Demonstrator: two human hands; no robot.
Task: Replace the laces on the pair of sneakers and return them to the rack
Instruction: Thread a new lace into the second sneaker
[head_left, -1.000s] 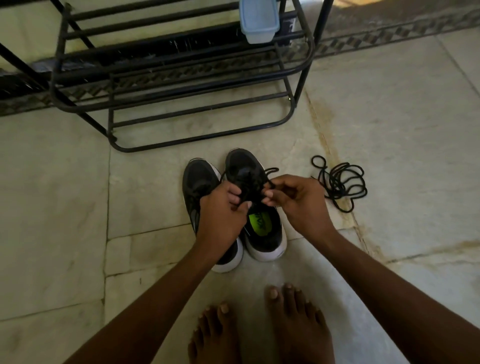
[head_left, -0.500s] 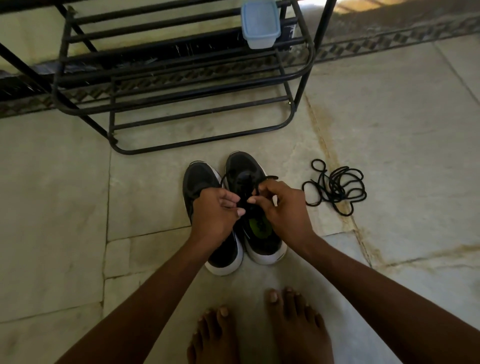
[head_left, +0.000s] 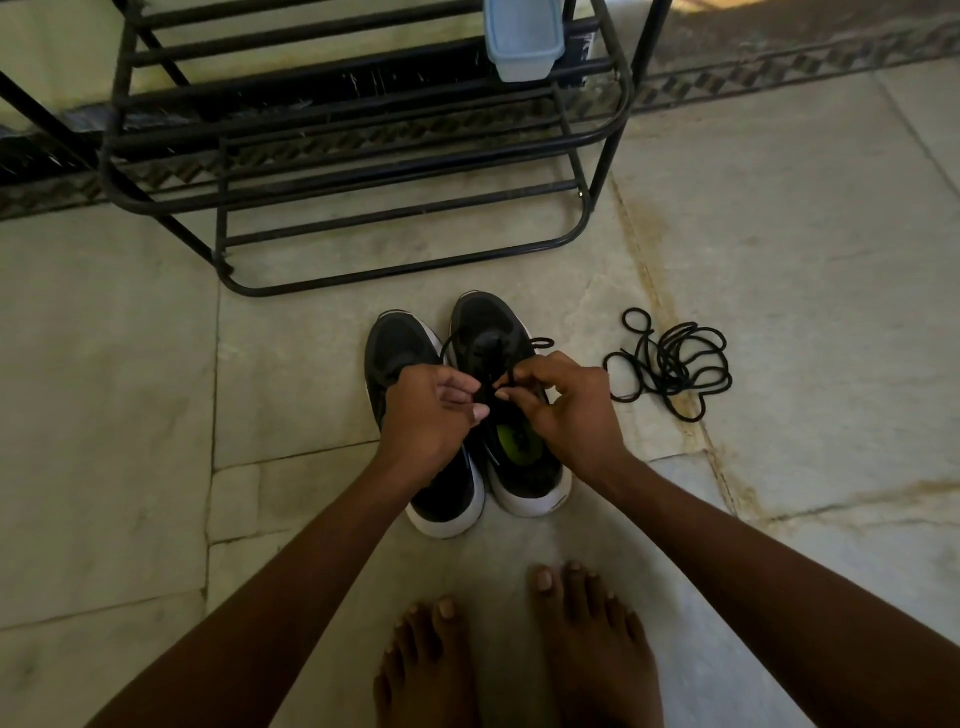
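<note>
Two black sneakers with white soles stand side by side on the stone floor, toes toward the rack: the left sneaker (head_left: 400, 348) and the right sneaker (head_left: 488, 322), which has a green insole. My left hand (head_left: 426, 415) and my right hand (head_left: 563, 405) meet over the right sneaker's tongue, each pinching a black lace end (head_left: 488, 387). A lace loop sticks out beside the toe on each side. A loose black lace (head_left: 670, 364) lies in a tangle on the floor to the right. The black metal shoe rack (head_left: 395, 208) stands just beyond the sneakers.
A pale blue plastic box (head_left: 523, 39) sits on an upper rack shelf at the right. My bare feet (head_left: 514, 654) stand close behind the sneakers. A patterned dark border (head_left: 779, 73) runs along the wall behind the rack. Bare floor lies to the left and far right.
My hands have drawn closer together over the right sneaker's tongue, still holding the lace. The view has shifted slightly; the sneakers and loose lace stay put.
</note>
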